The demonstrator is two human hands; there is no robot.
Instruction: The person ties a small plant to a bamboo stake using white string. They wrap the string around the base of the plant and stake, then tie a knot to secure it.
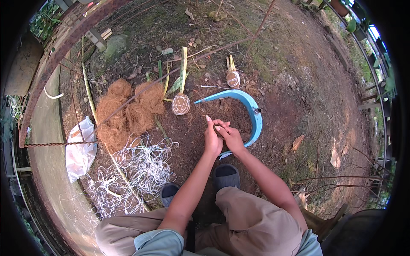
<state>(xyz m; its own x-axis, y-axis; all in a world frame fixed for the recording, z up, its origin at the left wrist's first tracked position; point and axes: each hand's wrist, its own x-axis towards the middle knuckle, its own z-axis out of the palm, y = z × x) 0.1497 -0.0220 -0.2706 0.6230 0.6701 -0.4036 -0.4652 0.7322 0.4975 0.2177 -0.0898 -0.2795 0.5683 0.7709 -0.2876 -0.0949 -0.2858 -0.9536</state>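
Note:
My left hand (214, 137) and my right hand (231, 137) meet over a curved blue plastic piece (254, 120) on the soil. Between them they cup a small dark brown clump (219, 126), mostly hidden by the fingers. Up and to the left of the hands stands a ball wrapped in white string (181, 104), with a long green and yellow leaf (183, 68) rising from it. A second string-wrapped ball (233, 80) with cut stems lies beyond the blue piece. Several tufts of brown coconut-like fibre (118, 112) lie to the left, next to a tangle of white string (144, 169).
A white plastic bag (80, 150) lies at the left beside a concrete edge (48, 128). A rusty metal bar (51, 64) and thin rods cross above the ground. Dry leaves (298, 142) and thin twigs lie at the right. A long stick (89, 92) runs under the fibre.

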